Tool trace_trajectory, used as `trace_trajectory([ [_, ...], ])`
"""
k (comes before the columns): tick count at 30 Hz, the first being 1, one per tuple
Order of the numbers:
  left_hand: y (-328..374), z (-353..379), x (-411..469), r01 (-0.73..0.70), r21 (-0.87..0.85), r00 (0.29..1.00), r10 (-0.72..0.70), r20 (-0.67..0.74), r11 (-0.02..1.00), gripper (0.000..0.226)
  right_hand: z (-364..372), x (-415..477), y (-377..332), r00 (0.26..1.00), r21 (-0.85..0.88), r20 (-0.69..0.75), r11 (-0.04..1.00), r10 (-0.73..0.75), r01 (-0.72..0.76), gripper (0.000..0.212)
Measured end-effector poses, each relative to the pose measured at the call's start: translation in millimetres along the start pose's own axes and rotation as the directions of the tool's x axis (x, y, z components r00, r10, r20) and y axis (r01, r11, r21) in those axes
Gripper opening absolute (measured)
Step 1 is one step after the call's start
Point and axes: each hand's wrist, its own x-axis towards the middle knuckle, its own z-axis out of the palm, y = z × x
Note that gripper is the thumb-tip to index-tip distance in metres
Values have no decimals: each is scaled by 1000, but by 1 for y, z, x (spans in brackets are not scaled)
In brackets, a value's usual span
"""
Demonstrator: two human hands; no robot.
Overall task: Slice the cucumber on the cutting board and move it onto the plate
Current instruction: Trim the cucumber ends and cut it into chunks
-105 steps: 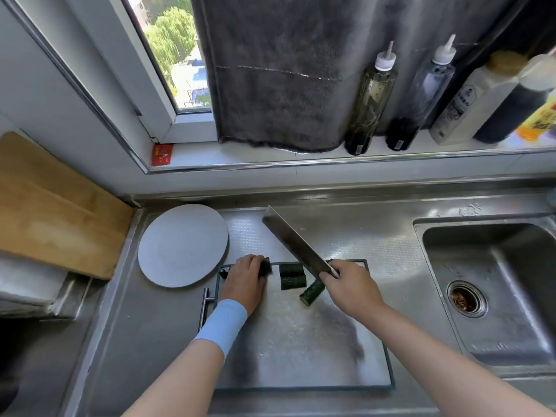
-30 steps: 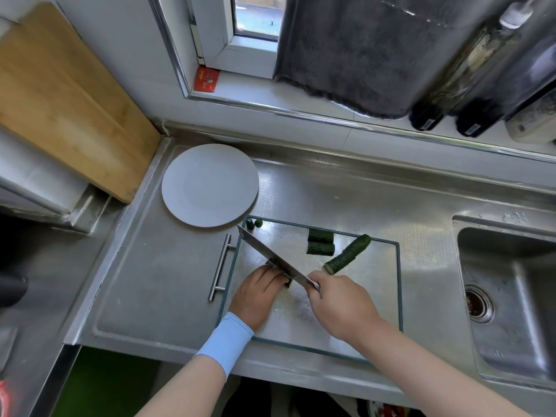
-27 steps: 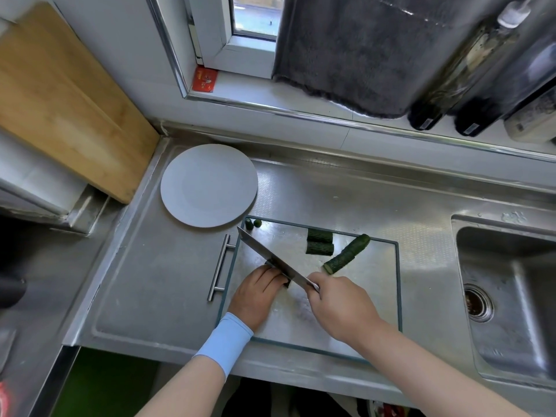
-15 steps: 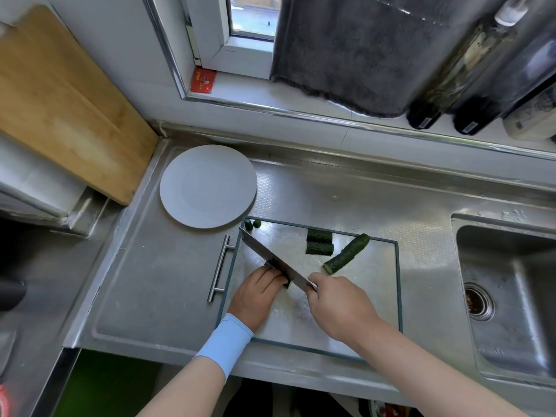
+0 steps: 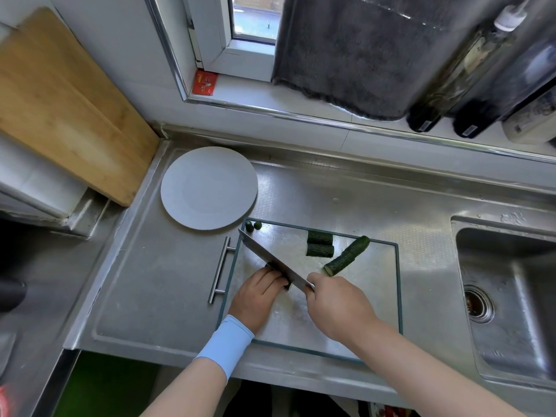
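Near the cutting board's (image 5: 376, 299) left edge, the left hand (image 5: 255, 299) curls its fingers over a dark-green cucumber piece (image 5: 270, 265), mostly hidden. The right hand (image 5: 337, 302) clenches the cleaver (image 5: 270, 260), blade across that piece. The board's near right part lies bare. Farther back lie two short chunks (image 5: 319, 250) and a longer end piece (image 5: 346, 256). The white plate (image 5: 209, 188) sits just beyond the far-left corner.

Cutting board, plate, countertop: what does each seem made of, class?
Cutting board: probably brushed steel, grey with soft reflections, dark rim. Plate: matte pale grey, perhaps ceramic or melamine; no glare. Countertop: stainless steel, shiny with an embossed patch.
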Motion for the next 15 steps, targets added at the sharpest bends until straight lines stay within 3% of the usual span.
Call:
trace_trajectory([
  [15, -1, 0, -1, 15, 11, 1000, -15, -3, 1000, 15, 5, -2, 2, 999, -35, -27, 999, -42, 41, 22],
])
